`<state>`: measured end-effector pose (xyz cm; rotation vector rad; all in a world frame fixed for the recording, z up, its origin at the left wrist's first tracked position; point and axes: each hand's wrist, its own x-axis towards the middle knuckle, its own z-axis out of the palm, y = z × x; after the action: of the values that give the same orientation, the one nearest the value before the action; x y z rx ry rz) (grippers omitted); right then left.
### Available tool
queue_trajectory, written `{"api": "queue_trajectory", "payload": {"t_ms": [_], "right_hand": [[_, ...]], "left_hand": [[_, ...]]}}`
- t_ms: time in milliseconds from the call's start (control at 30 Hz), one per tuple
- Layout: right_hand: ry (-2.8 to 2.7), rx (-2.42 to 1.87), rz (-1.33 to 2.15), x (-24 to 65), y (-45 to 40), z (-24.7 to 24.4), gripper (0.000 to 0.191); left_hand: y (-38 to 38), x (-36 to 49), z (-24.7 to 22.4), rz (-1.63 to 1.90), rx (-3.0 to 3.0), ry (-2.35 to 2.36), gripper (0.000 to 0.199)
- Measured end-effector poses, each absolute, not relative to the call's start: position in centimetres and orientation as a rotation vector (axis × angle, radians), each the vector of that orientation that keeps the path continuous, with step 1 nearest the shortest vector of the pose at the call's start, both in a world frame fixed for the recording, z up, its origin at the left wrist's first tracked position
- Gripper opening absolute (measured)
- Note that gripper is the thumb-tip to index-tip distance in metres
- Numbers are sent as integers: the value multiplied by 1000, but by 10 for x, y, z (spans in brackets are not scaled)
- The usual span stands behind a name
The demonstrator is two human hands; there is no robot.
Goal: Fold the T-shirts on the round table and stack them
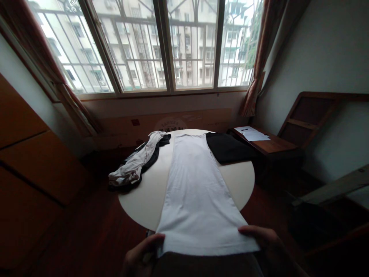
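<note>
Where the white cloth garment [198, 184] overhangs the round white counter [240, 179], I log: left grip [142, 254], right grip [266, 238], each clamped on a hem corner; even tension advised, hem level.

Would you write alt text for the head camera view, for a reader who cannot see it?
Two bare hands, left and right, hold the near corners of a long white garment laid across a round white table. Rumpled clothes lie to its left and dark fabric to its right, before a barred window.
</note>
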<state>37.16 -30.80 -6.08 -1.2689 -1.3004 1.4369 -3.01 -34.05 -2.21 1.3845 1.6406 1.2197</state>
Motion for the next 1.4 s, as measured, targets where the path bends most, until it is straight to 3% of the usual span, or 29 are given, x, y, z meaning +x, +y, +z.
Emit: {"api": "queue_trajectory", "payload": {"t_ms": [167,300,500,700,833,967,1100,1400], "right_hand": [[-1405,-1309,1208,371,-302,-37,39],[-1664,-1151,843,371,-296,-26,37],[-1742,-1048,503,367,-289,-31,26],[-1814,-890,545,372,-280,-38,37],[-1935,-667,497,378,-275,-36,31],[-2039,-625,474,380,-273,-27,29],[-2052,-579,460,378,-276,-14,31],[-1848,-551,542,368,-323,28,26]], "left_hand": [[-330,-31,-21,1400,1612,1641,25],[-321,-42,-20,1504,1786,1599,34],[-300,-49,-29,1316,2147,1488,40],[-282,-47,-42,905,2658,1301,34],[-279,-54,-50,1004,2736,1110,25],[-276,-64,-48,1122,2616,979,32],[-281,-61,-26,1205,2460,914,42],[-325,-48,45,1338,2273,753,33]]}}
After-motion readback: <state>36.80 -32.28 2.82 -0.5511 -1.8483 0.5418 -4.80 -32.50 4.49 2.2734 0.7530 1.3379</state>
